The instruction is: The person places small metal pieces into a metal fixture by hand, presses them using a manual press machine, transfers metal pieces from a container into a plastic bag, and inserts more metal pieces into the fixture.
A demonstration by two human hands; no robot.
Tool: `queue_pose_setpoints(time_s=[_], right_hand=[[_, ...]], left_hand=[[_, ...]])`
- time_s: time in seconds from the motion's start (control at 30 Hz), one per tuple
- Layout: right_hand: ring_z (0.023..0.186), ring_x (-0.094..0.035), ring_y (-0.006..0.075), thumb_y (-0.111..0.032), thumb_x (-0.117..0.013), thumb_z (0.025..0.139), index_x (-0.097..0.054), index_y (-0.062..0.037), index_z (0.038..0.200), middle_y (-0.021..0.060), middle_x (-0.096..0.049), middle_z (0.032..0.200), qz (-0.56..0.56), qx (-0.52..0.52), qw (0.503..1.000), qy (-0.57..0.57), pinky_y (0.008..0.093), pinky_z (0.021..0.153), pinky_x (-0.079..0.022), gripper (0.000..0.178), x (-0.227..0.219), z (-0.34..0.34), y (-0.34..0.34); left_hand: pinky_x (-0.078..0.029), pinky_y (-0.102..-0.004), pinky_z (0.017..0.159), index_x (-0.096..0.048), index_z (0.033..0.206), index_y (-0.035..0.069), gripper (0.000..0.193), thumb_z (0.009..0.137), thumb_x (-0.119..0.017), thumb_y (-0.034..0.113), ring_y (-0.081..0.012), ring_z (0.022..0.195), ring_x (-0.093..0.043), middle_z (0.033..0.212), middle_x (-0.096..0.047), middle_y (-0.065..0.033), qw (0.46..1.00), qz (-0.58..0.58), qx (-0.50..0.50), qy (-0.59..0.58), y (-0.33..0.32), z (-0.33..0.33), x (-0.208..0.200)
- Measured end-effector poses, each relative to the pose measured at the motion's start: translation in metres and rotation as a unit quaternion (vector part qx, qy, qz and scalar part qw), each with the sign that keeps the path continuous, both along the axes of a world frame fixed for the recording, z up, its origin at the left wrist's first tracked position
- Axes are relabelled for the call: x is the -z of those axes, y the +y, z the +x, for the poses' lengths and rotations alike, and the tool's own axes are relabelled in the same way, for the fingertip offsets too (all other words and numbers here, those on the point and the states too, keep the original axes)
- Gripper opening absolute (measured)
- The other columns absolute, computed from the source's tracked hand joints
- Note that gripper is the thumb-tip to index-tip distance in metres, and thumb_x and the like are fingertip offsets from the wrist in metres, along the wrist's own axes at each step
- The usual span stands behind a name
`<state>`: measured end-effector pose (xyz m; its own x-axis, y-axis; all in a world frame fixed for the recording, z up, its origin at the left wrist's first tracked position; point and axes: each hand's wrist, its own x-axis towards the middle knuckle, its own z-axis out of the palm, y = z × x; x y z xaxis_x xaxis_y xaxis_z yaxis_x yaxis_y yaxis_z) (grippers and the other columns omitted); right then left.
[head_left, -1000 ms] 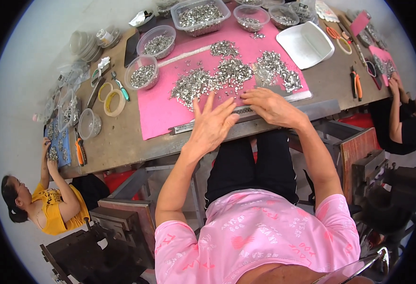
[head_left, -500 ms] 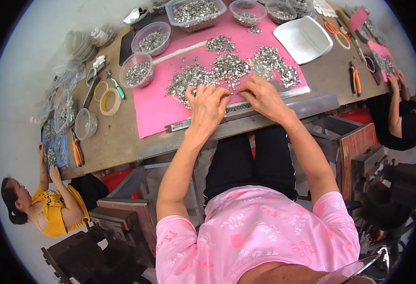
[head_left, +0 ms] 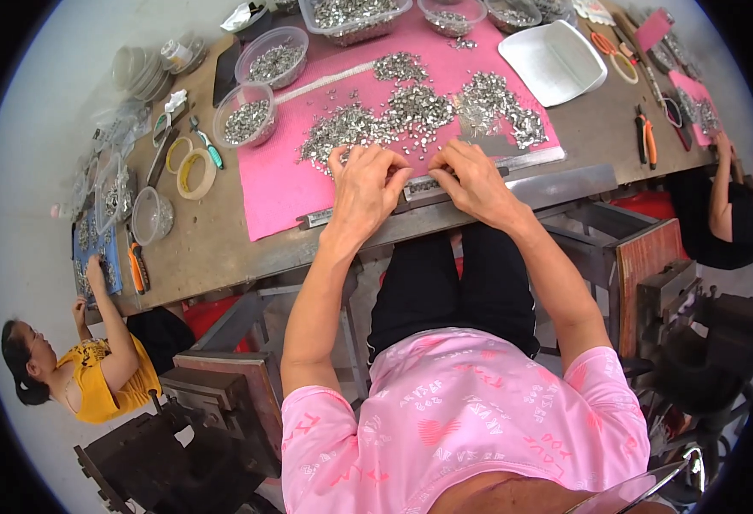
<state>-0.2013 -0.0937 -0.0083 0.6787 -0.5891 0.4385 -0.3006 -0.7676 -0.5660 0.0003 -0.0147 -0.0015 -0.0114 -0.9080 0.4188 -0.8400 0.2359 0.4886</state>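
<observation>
Hands at metal rail, small parts heaped on pink mat

Item: left hand (head_left: pixel 363 184), palm down, fingers curled over the near edge of the heap of small silver metal parts (head_left: pixel 419 111); fingertips hidden among the pieces, so whether any piece is pinched cannot be told.
Item: right hand (head_left: pixel 475 180), palm down just beside the left, fingers bent onto the long metal rail (head_left: pixel 432 184) that lies along the mat's near edge; grip on anything cannot be told.
Item: pink mat (head_left: pixel 278 184), spread on a brown worktable (head_left: pixel 196 248), parts scattered across its middle.
Item: clear plastic bowls (head_left: pixel 248 120) of the same parts at the mat's left and far edges.
Item: white tray (head_left: pixel 552 60), right of the heap.
Item: tape rolls (head_left: pixel 195 173), left of the mat.
Item: orange-handled pliers (head_left: pixel 645 137), on the table's right.
Item: person in yellow shirt (head_left: pixel 93 377), at the table's left end; another person in black (head_left: pixel 723 214), at its right end.
</observation>
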Motion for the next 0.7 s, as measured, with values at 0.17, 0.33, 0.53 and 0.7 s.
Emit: queue_pose_setpoints(time_s=[0.17, 0.33, 0.53, 0.7], right_hand=[[0.088, -0.06, 0.0303, -0.008, -0.072, 0.085, -0.063, -0.0016, 0.091, 0.0112, -0.061, 0.089, 0.004, -0.001, 1.0, -0.011, 0.0416, 0.078, -0.043, 0.013, 0.0, 0.0, 0.015], [0.086, -0.059, 0.0288, -0.008, -0.073, 0.085, -0.066, -0.0025, 0.093, 0.0097, -0.061, 0.088, -0.025, 0.007, 1.0, -0.016, 0.0405, 0.077, -0.042, 0.012, 0.008, 0.002, 0.018], [0.084, -0.06, 0.0298, -0.011, -0.072, 0.087, -0.069, -0.0033, 0.093, 0.0101, -0.061, 0.087, -0.004, 0.019, 1.0, -0.022, 0.0419, 0.078, -0.043, 0.01, 0.006, 0.008, 0.001], [0.076, -0.061, 0.0257, -0.011, -0.074, 0.088, -0.068, -0.0046, 0.09, 0.0071, -0.062, 0.084, -0.024, 0.076, 0.997, 0.013, 0.0392, 0.074, -0.042, 0.009, 0.013, 0.022, -0.011]], left_hand=[[-0.034, -0.0465, 0.101, -0.071, 0.089, 0.009, 0.014, 0.081, -0.081, 0.014, -0.0212, 0.085, -0.06, 0.083, -0.066, -0.0003, 0.998, -0.017, 0.004, 0.063, 0.018, -0.007, 0.007], [-0.034, -0.0466, 0.101, -0.071, 0.089, 0.009, 0.015, 0.08, -0.081, 0.015, -0.022, 0.086, -0.06, 0.085, -0.065, -0.0007, 0.998, -0.038, 0.007, 0.049, 0.021, -0.01, 0.016], [-0.034, -0.0471, 0.102, -0.07, 0.089, 0.009, 0.016, 0.079, -0.081, 0.015, -0.0226, 0.087, -0.059, 0.086, -0.065, -0.001, 0.998, -0.047, 0.005, 0.048, 0.021, -0.013, 0.017], [-0.034, -0.0465, 0.101, -0.07, 0.09, 0.009, 0.015, 0.08, -0.08, 0.014, -0.0228, 0.088, -0.059, 0.087, -0.065, -0.0017, 0.998, -0.038, 0.013, 0.044, 0.021, -0.012, 0.013]])
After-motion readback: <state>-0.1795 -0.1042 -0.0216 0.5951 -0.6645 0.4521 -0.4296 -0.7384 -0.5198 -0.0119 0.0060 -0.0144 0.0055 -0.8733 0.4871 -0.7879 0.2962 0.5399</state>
